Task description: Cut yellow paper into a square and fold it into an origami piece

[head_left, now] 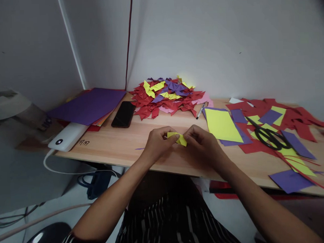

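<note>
Both hands meet over the near middle of the tabletop (120, 144). Left hand (157, 143) and right hand (203, 143) each pinch one small folded yellow paper (178, 138) between fingertips, held just above the wood. Counted nearby: one black phone (123, 114) far left, one purple sheet (88, 105), one pair of scissors (268, 134) right, one pen (200, 111), one heap of folded pieces (167, 98) far centre.

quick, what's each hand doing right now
left hand: closed, pinching the yellow folded paper
right hand: closed, pinching the same paper's other end
</note>
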A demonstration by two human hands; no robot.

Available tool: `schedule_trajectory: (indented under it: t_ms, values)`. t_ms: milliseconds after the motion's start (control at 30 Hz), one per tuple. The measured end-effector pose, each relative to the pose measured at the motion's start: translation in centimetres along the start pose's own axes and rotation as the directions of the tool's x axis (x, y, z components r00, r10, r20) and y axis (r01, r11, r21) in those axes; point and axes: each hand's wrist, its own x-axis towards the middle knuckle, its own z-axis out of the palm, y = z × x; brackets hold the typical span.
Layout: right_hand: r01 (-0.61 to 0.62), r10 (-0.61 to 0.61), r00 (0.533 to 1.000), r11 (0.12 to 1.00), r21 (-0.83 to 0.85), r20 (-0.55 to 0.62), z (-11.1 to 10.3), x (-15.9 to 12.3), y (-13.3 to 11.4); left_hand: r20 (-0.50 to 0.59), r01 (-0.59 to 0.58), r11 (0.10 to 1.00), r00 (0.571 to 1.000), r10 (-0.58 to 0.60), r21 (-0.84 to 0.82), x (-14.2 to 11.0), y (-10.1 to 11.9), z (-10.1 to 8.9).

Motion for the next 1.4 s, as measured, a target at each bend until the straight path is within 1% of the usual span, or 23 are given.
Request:
schedule_trajectory:
  t_ms: [67,200,367,533,633,700,800,867,967,1067,1133,1167,1300,1400]
  values:
    - [-0.014,0.014,1.0,1.0,0.023,-0.005,0.1,0.0,0.0,-0.021,0.006,1.0,1.0,-0.007,-0.011,0.0,0.0,0.0]
    - [-0.05,0.048,0.998,0.994,0.096,0.027,0.3,0.0,-0.2,-0.043,0.022,0.999,0.999,-0.023,-0.025,0.0,-0.2,0.0]
    - [-0.025,0.024,0.998,1.0,0.011,0.064,0.2,0.1,-0.3,-0.036,0.04,0.999,0.999,-0.041,-0.026,0.0,-0.5,-0.1]
    - [-0.026,0.029,0.997,0.999,-0.037,0.068,0.4,0.2,-0.2,-0.037,0.044,0.998,0.998,-0.045,-0.033,0.1,-0.4,-0.1]
    - [-0.022,0.03,0.995,0.997,-0.08,0.092,0.4,0.3,-0.1,-0.033,0.06,0.998,0.998,-0.061,-0.028,0.1,-0.4,0.0]
    - [-0.001,0.013,0.993,0.995,-0.104,0.115,0.3,0.4,0.1,-0.032,0.07,0.997,0.997,-0.07,-0.016,0.1,-0.5,0.1]
    - [0.051,-0.026,0.988,0.985,-0.163,0.15,0.0,1.1,0.4,-0.034,0.063,0.997,0.997,-0.062,0.047,0.3,-0.6,0.0]
    - [0.079,-0.045,0.986,0.975,-0.21,0.162,-0.2,1.7,0.3,-0.019,0.067,0.994,0.998,-0.065,0.085,0.7,-0.7,-0.2]
    - [0.1,-0.048,0.979,0.96,-0.261,0.198,-0.7,3.1,0.0,0.054,0.088,0.987,0.994,-0.095,0.132,1.9,-0.5,-0.9]
    - [0.135,-0.063,0.967,0.949,-0.286,0.248,-1.0,4.4,-0.2,0.154,0.032,0.966,0.985,-0.073,0.257,3.5,-0.1,-1.6]
    - [0.149,-0.08,0.965,0.951,-0.271,0.25,-1.0,5.1,-0.1,0.179,0.025,0.956,0.98,-0.081,0.294,4.4,-0.1,-1.8]
    - [0.137,-0.076,0.968,0.959,-0.25,0.24,-1.0,5.3,0.0,0.176,0.041,0.957,0.98,-0.094,0.286,4.7,-0.2,-1.9]
    - [0.004,0.014,0.982,0.996,-0.094,0.188,-0.8,5.6,0.6,0.146,0.158,0.98,0.974,-0.175,0.123,5.5,-1.1,-1.8]
    - [-0.051,0.047,0.98,0.999,0.015,0.193,-0.7,5.4,1.0,0.087,0.189,0.982,0.978,-0.191,0.026,5.5,-1.7,-1.6]
